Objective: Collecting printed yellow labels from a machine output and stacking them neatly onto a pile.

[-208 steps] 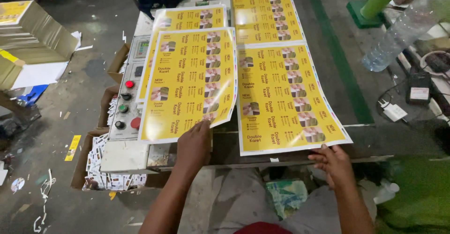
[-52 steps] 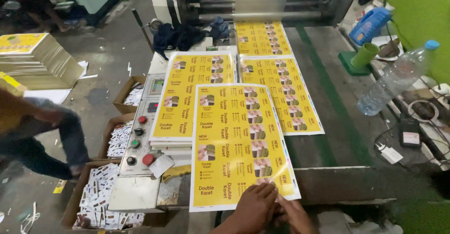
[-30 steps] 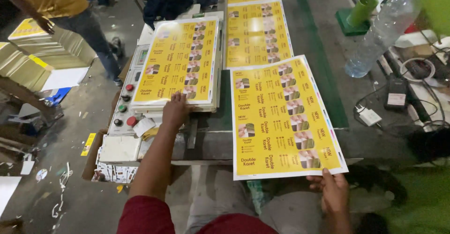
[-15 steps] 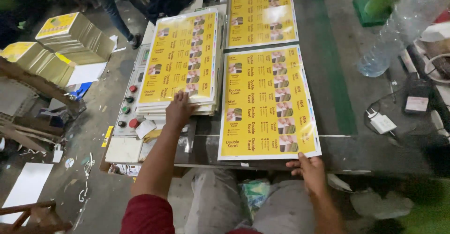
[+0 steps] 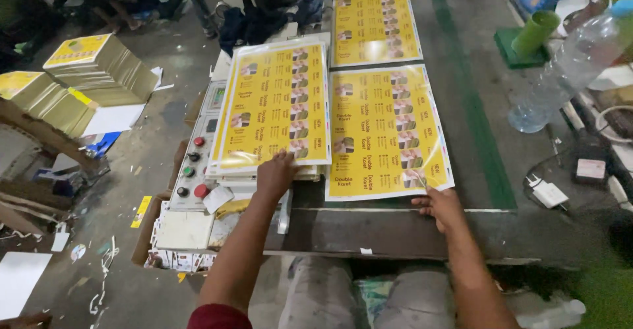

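Note:
A glossy yellow printed sheet lies flat on the dark machine table. My right hand rests on the table at that sheet's near right corner, fingertips touching its edge. To the left sits a stack of the same yellow sheets. My left hand presses flat on the stack's near edge. Another yellow sheet lies farther back, coming out of the machine.
A control panel with red, green and black buttons sits left of the stack. A clear plastic bottle, a green tube and a charger with cables are on the right. Piles of yellow-topped sheets stand on the floor at left.
The single sheet has slid a little up the table beside the stack. My right hand stays at its near right corner and my left hand stays on the stack.

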